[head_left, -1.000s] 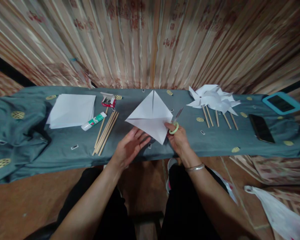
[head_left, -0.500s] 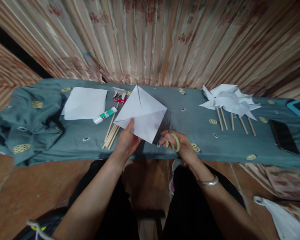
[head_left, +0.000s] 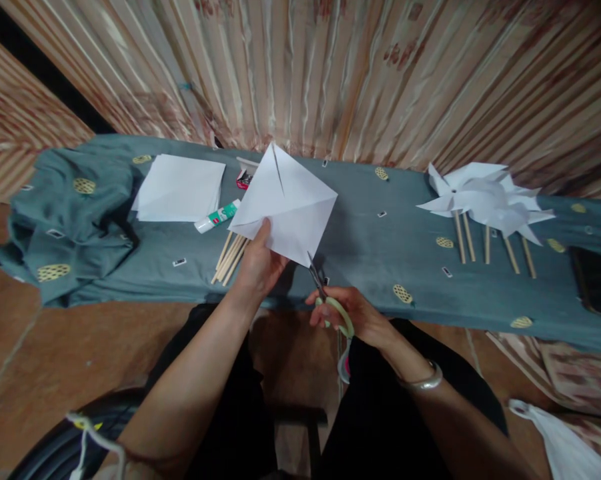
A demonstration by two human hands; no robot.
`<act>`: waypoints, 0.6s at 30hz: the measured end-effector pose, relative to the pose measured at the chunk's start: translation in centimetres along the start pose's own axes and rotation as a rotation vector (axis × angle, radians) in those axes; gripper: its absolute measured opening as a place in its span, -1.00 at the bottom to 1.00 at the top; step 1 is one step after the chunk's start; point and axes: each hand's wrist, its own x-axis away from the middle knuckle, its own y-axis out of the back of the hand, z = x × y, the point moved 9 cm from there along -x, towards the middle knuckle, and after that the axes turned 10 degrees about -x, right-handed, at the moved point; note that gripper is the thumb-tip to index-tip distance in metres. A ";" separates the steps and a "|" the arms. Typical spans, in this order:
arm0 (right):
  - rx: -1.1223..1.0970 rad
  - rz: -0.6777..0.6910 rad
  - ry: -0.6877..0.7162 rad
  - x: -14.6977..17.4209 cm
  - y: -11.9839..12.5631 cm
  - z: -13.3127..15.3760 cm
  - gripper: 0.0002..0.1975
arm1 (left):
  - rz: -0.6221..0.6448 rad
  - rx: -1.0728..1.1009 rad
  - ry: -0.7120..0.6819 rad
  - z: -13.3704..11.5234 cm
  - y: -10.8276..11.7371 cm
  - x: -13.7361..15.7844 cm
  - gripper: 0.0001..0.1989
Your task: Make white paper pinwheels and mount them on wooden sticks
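My left hand (head_left: 261,263) grips a square sheet of white paper (head_left: 293,200) by its lower left edge, thumb on top. The sheet is turned like a diamond, with fold creases across it and slits running in from its top and left corners. In my right hand (head_left: 347,310) is a pair of scissors (head_left: 336,308) with pale green handles, fingers through the loops. The blades meet the sheet's bottom corner. Partly beneath the paper lie several wooden sticks (head_left: 229,261), close to my left hand.
Left of the sheet are a stack of white paper (head_left: 180,188), a glue stick (head_left: 217,217) and a small red box (head_left: 243,177). Paper pinwheels (head_left: 490,197) on sticks and a dark phone (head_left: 595,280) lie right on the green cloth (head_left: 380,247). A curtain (head_left: 300,80) hangs behind.
The scissors have swung from beside the paper to its bottom corner, and my right hand is lower and a little left. The view has shifted slightly.
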 end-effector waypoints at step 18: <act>-0.051 -0.004 0.104 -0.6 0.1 0.3 -0.56 | 0.018 0.040 0.000 0.7 0.1 -0.2 -0.67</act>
